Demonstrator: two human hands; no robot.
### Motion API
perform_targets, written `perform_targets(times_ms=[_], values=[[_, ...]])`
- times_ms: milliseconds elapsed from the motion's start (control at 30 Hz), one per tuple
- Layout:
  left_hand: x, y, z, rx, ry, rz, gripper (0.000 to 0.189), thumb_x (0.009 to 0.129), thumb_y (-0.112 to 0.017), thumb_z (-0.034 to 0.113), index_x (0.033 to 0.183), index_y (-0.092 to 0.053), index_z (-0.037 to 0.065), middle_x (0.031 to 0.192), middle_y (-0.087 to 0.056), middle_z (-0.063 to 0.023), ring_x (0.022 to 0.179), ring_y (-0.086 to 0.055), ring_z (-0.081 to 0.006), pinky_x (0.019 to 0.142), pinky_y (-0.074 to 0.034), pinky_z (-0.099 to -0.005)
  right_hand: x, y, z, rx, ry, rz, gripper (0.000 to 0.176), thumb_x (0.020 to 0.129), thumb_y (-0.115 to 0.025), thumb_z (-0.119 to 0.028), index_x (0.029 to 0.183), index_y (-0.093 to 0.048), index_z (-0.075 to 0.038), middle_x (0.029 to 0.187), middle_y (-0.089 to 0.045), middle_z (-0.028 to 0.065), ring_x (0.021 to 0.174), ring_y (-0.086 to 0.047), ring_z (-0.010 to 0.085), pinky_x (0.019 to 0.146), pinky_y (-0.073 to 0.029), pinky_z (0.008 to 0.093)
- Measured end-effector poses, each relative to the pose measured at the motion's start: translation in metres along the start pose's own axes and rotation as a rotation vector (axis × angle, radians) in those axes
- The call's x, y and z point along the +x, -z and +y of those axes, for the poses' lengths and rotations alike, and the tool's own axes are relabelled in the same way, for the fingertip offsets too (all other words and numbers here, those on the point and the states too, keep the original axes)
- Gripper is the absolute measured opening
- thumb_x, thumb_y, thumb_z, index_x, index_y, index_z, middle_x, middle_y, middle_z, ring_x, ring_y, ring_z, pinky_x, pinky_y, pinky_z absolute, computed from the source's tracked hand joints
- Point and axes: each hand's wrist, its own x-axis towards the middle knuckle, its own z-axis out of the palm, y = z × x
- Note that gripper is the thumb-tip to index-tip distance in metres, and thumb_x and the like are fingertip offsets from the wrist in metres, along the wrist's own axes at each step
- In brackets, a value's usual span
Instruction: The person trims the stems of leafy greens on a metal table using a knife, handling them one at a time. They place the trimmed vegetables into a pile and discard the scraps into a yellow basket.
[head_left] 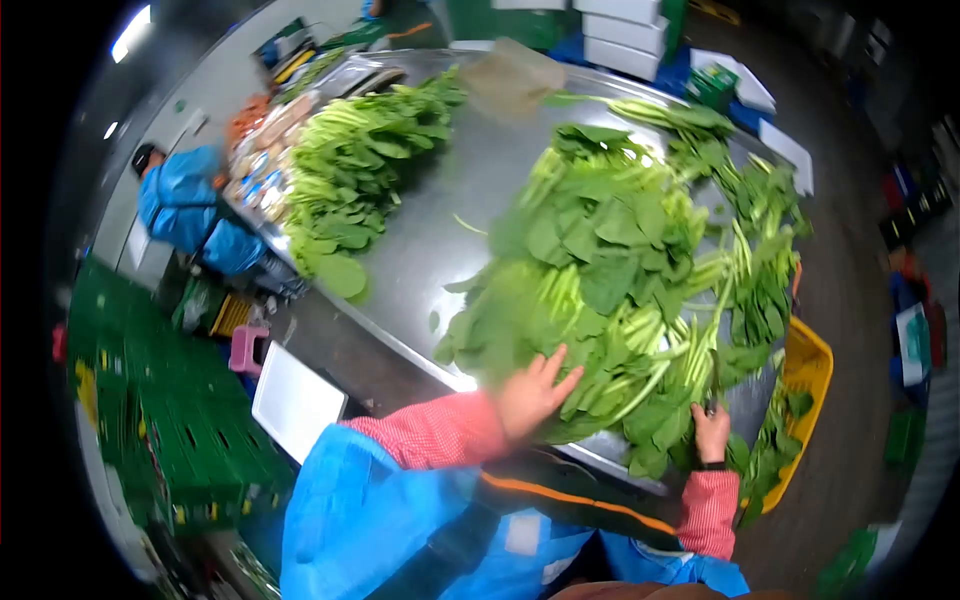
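A big heap of leafy greens [610, 240] with pale green stalks covers the near right part of a metal table [420, 250]. My left hand [538, 396] rests on the near edge of the heap, its fingers spread over the leaves. Closed at the heap's right front corner, my right hand [712, 436] holds what looks like a knife [713, 385], its dark narrow blade pointing away from me among the stalks. A blurred patch hides some leaves just beyond my left hand.
Bunches of greens [350, 170] line the table's far left, beside wrapped packs [262, 185]. A yellow crate [808, 375] with leaves stands against the right edge. Green crates [200, 440] are stacked at left, near a person in blue [185, 205]. White boxes [622, 40] stand behind.
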Motion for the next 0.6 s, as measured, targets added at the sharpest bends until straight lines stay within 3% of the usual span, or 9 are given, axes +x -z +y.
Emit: perform_targets(times_ms=[67,100,133,200,267,367,500,600], values=[[-0.012,-0.023,-0.002,0.03,-0.004,-0.036,0.066,0.073,-0.063,0.015,0.136,-0.044,0.014,0.141,-0.035,-0.0252,0.103,-0.053,-0.0365,0.073,-0.054,-0.0417,-0.011,-0.01,0.024,-0.147,-0.017,0.012,0.028,0.081,-0.069,-0.023,0.079,-0.058,0.003,0.063,-0.054,0.0122,0.057,-0.047,0.0216,0.057,-0.041,0.0374],[-0.008,-0.005,0.003,-0.099,0.046,-0.174,0.078,0.068,-0.073,0.023,0.138,-0.041,0.017,0.144,-0.029,-0.0244,0.109,-0.049,-0.04,0.082,-0.05,-0.047,-0.017,-0.007,0.003,-0.149,-0.043,0.02,0.03,0.082,-0.068,-0.025,0.078,-0.057,0.002,0.063,-0.053,0.0142,0.056,-0.046,0.0252,0.056,-0.042,0.0378],[-0.006,0.005,0.005,-0.119,0.059,-0.171,0.089,0.062,-0.08,0.029,0.139,-0.039,0.016,0.144,-0.029,-0.0243,0.11,-0.049,-0.0413,0.087,-0.047,-0.0473,-0.019,-0.006,-0.009,-0.144,-0.027,0.082,0.029,0.083,-0.067,-0.026,0.081,-0.059,0.001,0.066,-0.056,0.0171,0.058,-0.05,0.0283,0.058,-0.043,0.0378],[-0.003,0.012,0.002,-0.221,0.055,-0.16,0.087,0.061,-0.082,0.027,0.137,-0.042,0.013,0.142,-0.031,-0.0245,0.111,-0.047,-0.042,0.09,-0.045,-0.0453,-0.017,-0.001,-0.019,-0.205,-0.068,0.117,0.028,0.083,-0.066,-0.025,0.093,-0.063,0.002,0.077,-0.063,0.0212,0.073,-0.062,0.0378,0.064,-0.048,0.0417],[0.0,0.015,-0.005,-0.341,0.038,-0.117,0.087,0.058,-0.084,0.025,0.134,-0.044,0.01,0.139,-0.034,-0.0249,0.114,-0.046,-0.0415,0.093,-0.044,-0.0436,-0.017,0.003,-0.032,-0.421,0.112,0.302,0.03,0.083,-0.067,-0.025,0.097,-0.063,0.001,0.083,-0.065,0.0212,0.078,-0.062,0.0391,0.067,-0.049,0.0417],[0.007,0.034,-0.009,-0.406,0.065,-0.023,0.083,0.059,-0.084,0.024,0.132,-0.047,0.009,0.134,-0.044,-0.0221,0.115,-0.049,-0.0382,0.096,-0.043,-0.0425,-0.008,0.015,-0.051,-0.408,0.215,0.384,0.032,0.083,-0.067,-0.026,0.099,-0.063,0.001,0.087,-0.066,0.0209,0.08,-0.063,0.0386,0.069,-0.049,0.0417],[0.013,0.057,-0.007,-0.181,0.149,0.075,0.067,0.065,-0.08,0.025,0.125,-0.054,0.009,0.13,-0.049,-0.0163,0.109,-0.051,-0.0341,0.088,-0.043,-0.0433,0.023,0.013,-0.065,-0.155,0.053,0.186,0.034,0.083,-0.067,-0.028,0.1,-0.063,0.002,0.087,-0.066,0.0219,0.08,-0.063,0.0386,0.068,-0.05,0.042],[0.025,0.08,0.013,-0.035,0.231,0.205,0.054,0.066,-0.078,0.02,0.116,-0.06,0.01,0.128,-0.051,-0.0136,0.11,-0.048,-0.0333,0.088,-0.04,-0.0442,0.06,-0.002,-0.055,-0.173,0.036,0.164,0.046,0.08,-0.068,-0.039,0.099,-0.063,0.002,0.085,-0.066,0.0229,0.079,-0.064,0.0389,0.068,-0.05,0.0426]])
